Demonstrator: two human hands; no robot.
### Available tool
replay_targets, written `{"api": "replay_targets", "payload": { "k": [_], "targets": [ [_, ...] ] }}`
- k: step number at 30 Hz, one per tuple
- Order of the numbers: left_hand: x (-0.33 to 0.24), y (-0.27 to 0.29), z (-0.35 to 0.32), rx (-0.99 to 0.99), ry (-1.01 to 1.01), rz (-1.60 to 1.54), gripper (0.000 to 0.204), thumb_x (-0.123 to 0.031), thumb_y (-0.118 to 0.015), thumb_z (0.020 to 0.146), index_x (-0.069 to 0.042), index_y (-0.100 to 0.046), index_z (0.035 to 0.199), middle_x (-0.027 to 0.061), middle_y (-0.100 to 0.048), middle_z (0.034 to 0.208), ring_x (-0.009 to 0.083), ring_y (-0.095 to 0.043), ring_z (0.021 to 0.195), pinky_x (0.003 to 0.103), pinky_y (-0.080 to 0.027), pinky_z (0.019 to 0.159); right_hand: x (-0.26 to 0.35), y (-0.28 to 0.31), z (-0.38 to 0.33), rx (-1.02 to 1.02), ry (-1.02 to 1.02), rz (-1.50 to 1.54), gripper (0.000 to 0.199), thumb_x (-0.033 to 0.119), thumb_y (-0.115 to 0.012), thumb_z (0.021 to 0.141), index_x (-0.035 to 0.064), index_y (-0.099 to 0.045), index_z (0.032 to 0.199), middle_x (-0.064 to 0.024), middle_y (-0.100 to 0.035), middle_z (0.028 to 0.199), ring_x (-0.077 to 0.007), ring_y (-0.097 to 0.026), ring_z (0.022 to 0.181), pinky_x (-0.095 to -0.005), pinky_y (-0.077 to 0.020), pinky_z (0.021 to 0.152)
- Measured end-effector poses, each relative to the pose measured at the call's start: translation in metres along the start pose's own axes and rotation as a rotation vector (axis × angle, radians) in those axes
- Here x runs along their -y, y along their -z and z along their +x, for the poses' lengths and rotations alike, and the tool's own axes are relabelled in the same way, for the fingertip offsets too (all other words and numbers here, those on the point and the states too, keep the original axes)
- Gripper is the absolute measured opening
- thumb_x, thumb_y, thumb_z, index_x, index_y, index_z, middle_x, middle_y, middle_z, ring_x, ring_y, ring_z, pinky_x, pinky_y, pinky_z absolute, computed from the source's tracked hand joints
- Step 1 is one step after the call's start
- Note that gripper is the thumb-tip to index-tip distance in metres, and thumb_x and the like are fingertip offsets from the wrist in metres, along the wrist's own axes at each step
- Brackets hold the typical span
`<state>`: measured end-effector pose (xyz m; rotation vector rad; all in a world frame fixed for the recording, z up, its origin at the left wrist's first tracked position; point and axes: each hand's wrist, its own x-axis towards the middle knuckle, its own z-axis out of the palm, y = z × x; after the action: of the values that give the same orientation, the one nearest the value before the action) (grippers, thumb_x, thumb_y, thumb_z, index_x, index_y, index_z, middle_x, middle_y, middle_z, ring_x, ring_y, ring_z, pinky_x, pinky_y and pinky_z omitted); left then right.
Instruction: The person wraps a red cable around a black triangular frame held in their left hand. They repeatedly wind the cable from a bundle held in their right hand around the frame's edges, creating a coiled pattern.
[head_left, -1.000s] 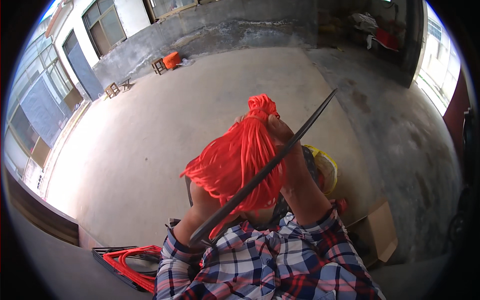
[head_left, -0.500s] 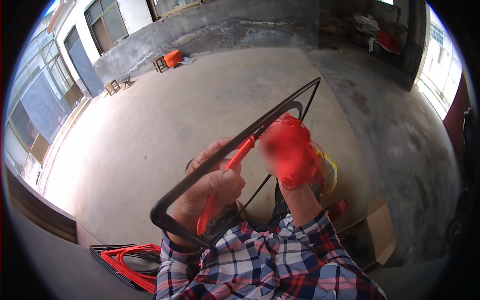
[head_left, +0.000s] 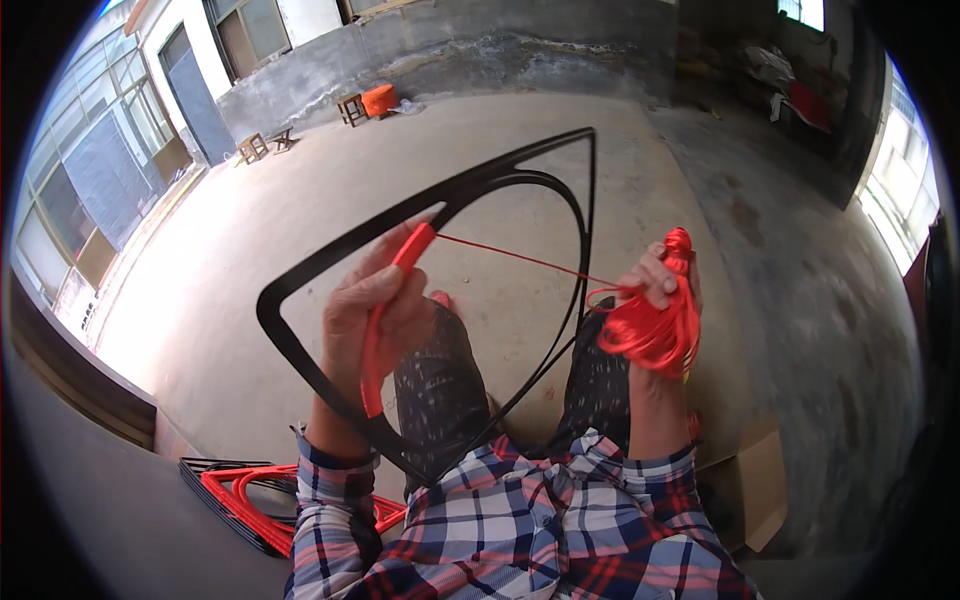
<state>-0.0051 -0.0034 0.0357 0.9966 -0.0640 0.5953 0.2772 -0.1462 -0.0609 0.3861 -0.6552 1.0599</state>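
A black triangular frame [head_left: 340,246] with a curved inner bar is held tilted in front of my chest. Tight red wrapping [head_left: 371,368] covers one stretch of the inner bar. My left hand [head_left: 368,298] is closed around that wrapped stretch, its thumb near the upper end. A single red cord [head_left: 515,255] runs taut from there across the frame's opening to my right hand [head_left: 655,275]. The fingers of my right hand are closed on a looped hank of red cord [head_left: 655,338], whose loops hang down over the wrist.
Black and red frames [head_left: 240,500] lie stacked at my lower left. An opened cardboard box [head_left: 762,485] stands at my right. Across the concrete floor [head_left: 300,210], small wooden stools [head_left: 252,149] and an orange item [head_left: 380,100] sit near the far wall.
My right hand has moved right, away from the frame, drawing the cord into a straight line. The frame has turned to show its opening more broadly, and my left hand has shifted slightly left.
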Motion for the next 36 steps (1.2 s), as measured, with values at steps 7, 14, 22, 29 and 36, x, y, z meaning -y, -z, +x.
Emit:
{"api": "replay_targets", "payload": {
  "k": [7,14,22,29,36],
  "targets": [
    [-0.002,0.003,-0.003,-0.250,0.030,0.185,0.049,-0.025,-0.058,0.100,-0.003,-0.047,0.143,-0.0001,-0.040,0.059,0.0076,-0.032,0.040,0.023,-0.026,0.038,-0.039,-0.031,0.002,-0.512,-0.093,-0.492,0.034,0.025,-0.056,0.099,0.0054,-0.057,0.126,-0.0124,-0.068,0.103,-0.0268,-0.066,0.095,-0.0443,-0.0508,0.098],
    [0.002,-0.098,0.016,-0.653,0.089,-0.124,0.069,-0.051,-0.046,0.100,0.005,-0.044,0.141,0.0123,-0.068,0.088,0.0137,-0.057,0.055,0.023,-0.043,0.045,-0.069,-0.107,0.035,0.213,-0.396,-1.376,0.063,0.017,-0.084,0.080,0.0019,-0.054,0.134,-0.0095,-0.073,0.098,-0.0147,-0.069,0.095,-0.0306,-0.0497,0.093],
    [0.019,-0.046,0.012,0.112,0.017,-0.220,0.089,-0.072,-0.027,0.097,0.001,-0.040,0.147,0.0210,-0.053,0.139,0.0337,-0.056,0.126,0.047,-0.045,0.108,-0.095,-0.128,0.039,0.094,-0.149,-1.599,0.036,0.014,-0.087,0.077,0.0000,-0.066,0.103,-0.0094,-0.074,0.094,-0.0128,-0.070,0.086,-0.0283,-0.0551,0.080],
    [0.037,-0.050,0.018,-0.009,-0.028,0.034,0.052,-0.037,-0.055,0.102,0.002,-0.051,0.137,0.0155,-0.059,0.127,0.0227,-0.060,0.116,0.037,-0.052,0.097,-0.100,-0.120,0.049,-0.052,0.212,-1.627,0.031,0.012,-0.078,0.085,-0.0015,-0.058,0.105,-0.0122,-0.070,0.087,-0.0146,-0.070,0.079,-0.0300,-0.0560,0.077],
    [0.026,-0.069,0.002,-0.031,0.056,-0.093,0.036,-0.018,-0.056,0.101,-0.001,-0.054,0.133,0.0059,-0.065,0.116,0.0171,-0.065,0.104,0.031,-0.054,0.086,-0.049,-0.055,0.030,-0.088,-0.175,-0.800,0.023,0.020,-0.068,0.092,0.0000,-0.065,0.103,-0.0066,-0.068,0.093,-0.0147,-0.068,0.088,-0.0295,-0.0532,0.084]
  ]
}}
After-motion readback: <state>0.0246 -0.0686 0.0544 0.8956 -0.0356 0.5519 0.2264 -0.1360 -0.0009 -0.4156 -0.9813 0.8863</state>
